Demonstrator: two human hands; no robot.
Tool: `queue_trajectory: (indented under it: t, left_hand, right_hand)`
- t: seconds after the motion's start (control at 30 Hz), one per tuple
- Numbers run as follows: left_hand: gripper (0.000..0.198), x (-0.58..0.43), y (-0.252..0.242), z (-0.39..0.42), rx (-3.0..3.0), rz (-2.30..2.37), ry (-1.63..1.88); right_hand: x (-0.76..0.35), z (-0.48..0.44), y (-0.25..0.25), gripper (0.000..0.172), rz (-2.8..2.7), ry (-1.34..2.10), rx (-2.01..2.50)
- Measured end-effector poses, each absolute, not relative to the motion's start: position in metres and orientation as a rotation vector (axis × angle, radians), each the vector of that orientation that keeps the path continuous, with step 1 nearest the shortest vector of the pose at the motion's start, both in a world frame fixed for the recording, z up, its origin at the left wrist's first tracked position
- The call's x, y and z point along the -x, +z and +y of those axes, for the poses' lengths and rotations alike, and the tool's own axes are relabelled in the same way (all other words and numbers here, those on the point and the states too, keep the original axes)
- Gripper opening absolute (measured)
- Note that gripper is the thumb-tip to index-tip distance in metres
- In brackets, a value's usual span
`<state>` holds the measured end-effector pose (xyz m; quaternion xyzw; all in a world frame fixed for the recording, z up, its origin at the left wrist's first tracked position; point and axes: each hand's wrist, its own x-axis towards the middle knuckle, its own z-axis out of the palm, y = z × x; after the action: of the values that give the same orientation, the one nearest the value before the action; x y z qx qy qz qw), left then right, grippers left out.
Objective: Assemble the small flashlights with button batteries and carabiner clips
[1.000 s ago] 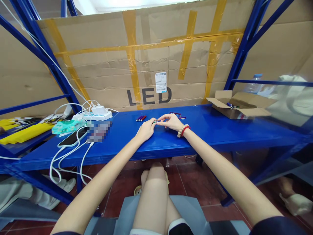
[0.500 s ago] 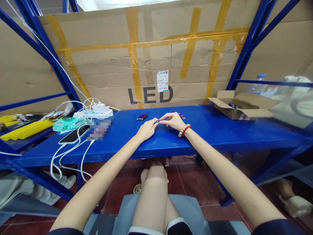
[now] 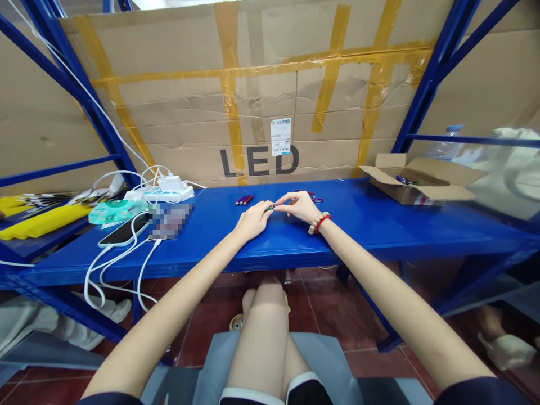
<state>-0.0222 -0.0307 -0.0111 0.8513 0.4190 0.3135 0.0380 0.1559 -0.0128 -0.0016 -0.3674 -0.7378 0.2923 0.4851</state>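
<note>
A small green item [image 3: 269,208] was gripped by the left hand [image 3: 253,220] over the blue table [image 3: 202,239], apparently to be steadied while its metallic end was pinched by the right hand [image 3: 304,207].

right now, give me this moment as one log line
left hand: holds small green item; right hand: at its end; blue table: small cylinders beyond left hand, open carton at right

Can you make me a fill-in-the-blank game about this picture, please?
1. The wrist of the right hand wears a beaded bracelet and a ____ band.
2. The left hand holds a small object over the ____ table.
3. Big black letters on the cardboard spell ____.

Missing words: red; blue; LED.
</note>
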Motion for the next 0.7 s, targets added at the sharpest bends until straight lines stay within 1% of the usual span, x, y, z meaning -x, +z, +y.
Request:
queue_trajectory:
  t: [0.13,0.43,0.53,0.7]
  left_hand:
    - [0.026,0.0215,-0.0068,-0.0370,-2.575,1.386,0.949]
    - [0.022,0.0239,-0.0113,-0.0301,-2.593,1.170,0.934]
    - [0.025,0.0234,-0.0109,-0.0313,-2.601,1.114,0.933]
    - [0.026,0.0234,-0.0089,-0.0351,-2.612,1.206,0.942]
  right_hand:
    - [-0.1557,-0.0150,-0.0005,0.045,-1.774,0.686,0.882]
    - [-0.1563,-0.0142,-0.0016,0.044,-1.776,0.602,0.886]
    - [-0.1569,-0.0148,-0.0014,0.044,-1.789,0.617,0.894]
    - [-0.1586,-0.0150,-0.0021,0.044,-1.833,0.669,0.963]
